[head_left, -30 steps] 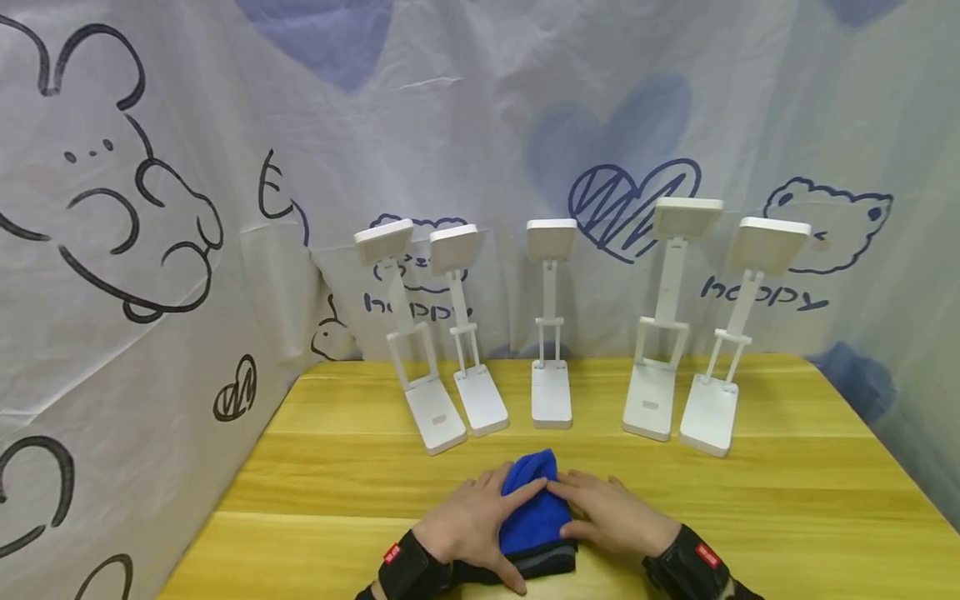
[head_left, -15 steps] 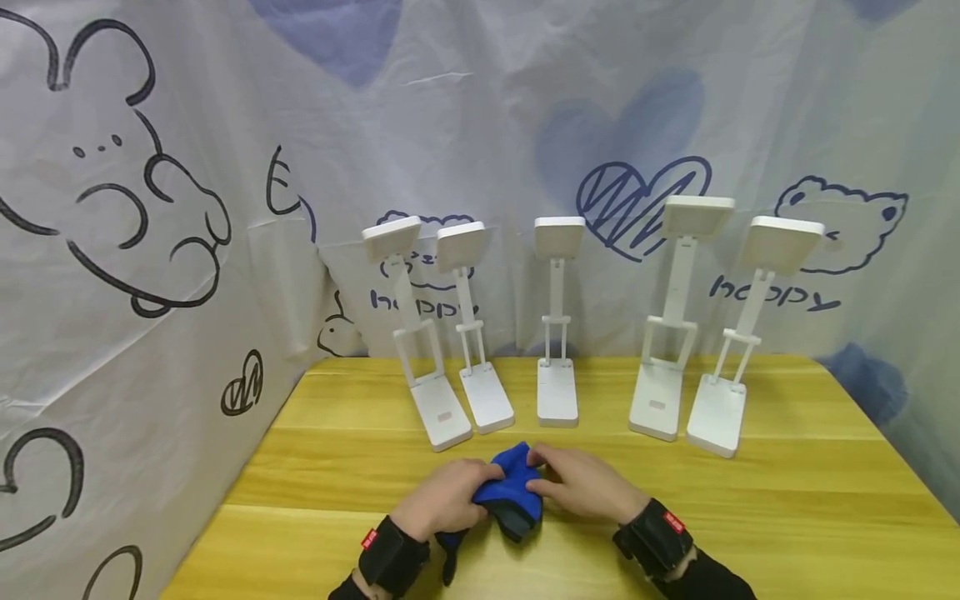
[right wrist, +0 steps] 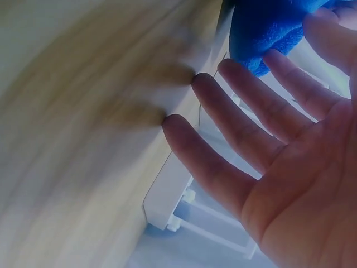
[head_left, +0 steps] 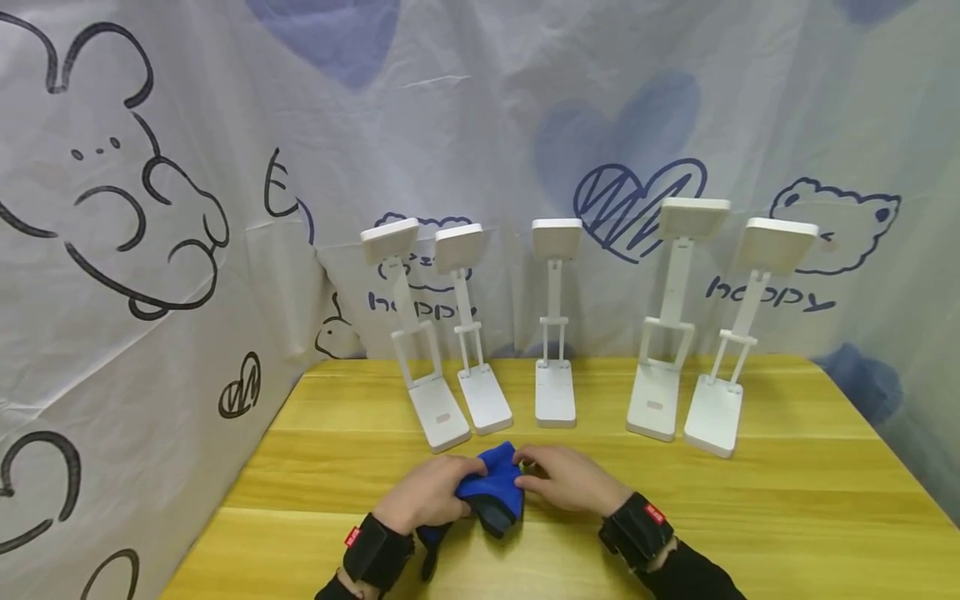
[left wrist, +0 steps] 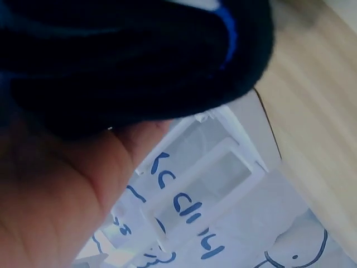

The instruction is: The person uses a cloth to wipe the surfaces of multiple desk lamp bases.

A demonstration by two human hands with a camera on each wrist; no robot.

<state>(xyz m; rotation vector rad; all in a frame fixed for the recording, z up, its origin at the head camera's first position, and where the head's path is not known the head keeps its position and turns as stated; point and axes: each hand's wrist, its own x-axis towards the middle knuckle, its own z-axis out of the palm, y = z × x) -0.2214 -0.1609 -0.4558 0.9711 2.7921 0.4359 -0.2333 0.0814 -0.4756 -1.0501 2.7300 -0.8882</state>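
Note:
A soft blue cloth (head_left: 495, 482) with a dark grey underside is bunched up over the table in the head view. My left hand (head_left: 429, 493) grips its left part, thumb on top, and a dark end hangs below that hand. In the left wrist view, dark fabric (left wrist: 139, 61) with a blue edge covers most of the fingers. My right hand (head_left: 567, 479) is at the cloth's right side, with the thumb and forefinger tips at its edge. The right wrist view has those fingers (right wrist: 228, 151) spread and nearly straight, below the blue fabric (right wrist: 268, 33).
Several white folding desk lamps stand along the back of the wooden table (head_left: 337, 467); the middle lamp (head_left: 555, 396) is beyond the cloth. The leftmost lamp (head_left: 441, 415) has its base close to my left hand. A printed curtain (head_left: 480, 125) hangs behind and at both sides.
A second ago both hands lay spread over the flat, folded cloth. My left hand has since gripped and bunched it, showing its grey underside. Both hands and the cloth have shifted left.

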